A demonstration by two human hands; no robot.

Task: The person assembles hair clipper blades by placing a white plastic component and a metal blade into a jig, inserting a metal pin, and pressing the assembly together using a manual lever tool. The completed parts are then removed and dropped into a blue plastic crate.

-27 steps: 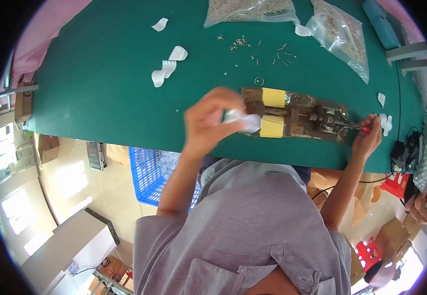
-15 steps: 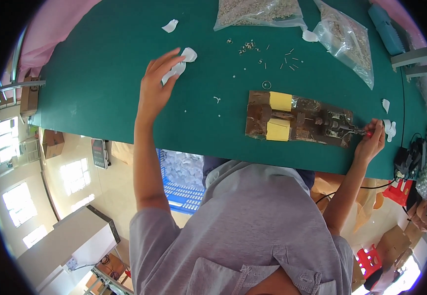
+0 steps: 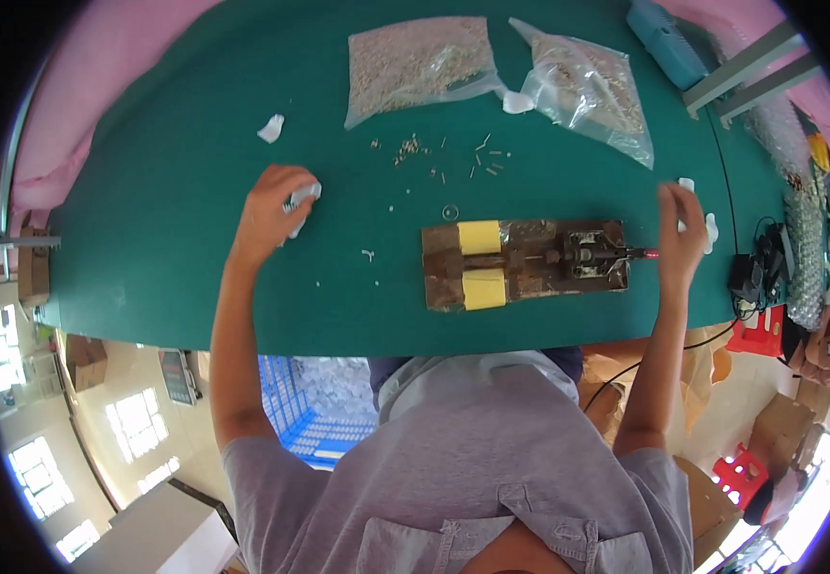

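My left hand (image 3: 270, 218) is curled around a small white plastic piece (image 3: 301, 198) on the green table (image 3: 166, 191), left of a brown wooden jig (image 3: 520, 263). The jig carries two yellow blocks (image 3: 479, 236) and a metal toggle clamp (image 3: 592, 258) with a red-tipped handle (image 3: 646, 253). My right hand (image 3: 680, 230) is at the tip of that handle, fingers stretched upward and loose, beside a few white pieces (image 3: 711, 230).
Two clear bags of small parts (image 3: 415, 67) (image 3: 592, 86) lie at the back, with loose pins (image 3: 434, 158) scattered below them. Another white piece (image 3: 271, 127) lies at the far left. A blue tool (image 3: 664, 33), cables and a black device (image 3: 754, 277) crowd the right edge.
My left hand left the jig, swept left across the table and has closed on a white piece. My right hand stayed by the clamp handle and its fingers have loosened.
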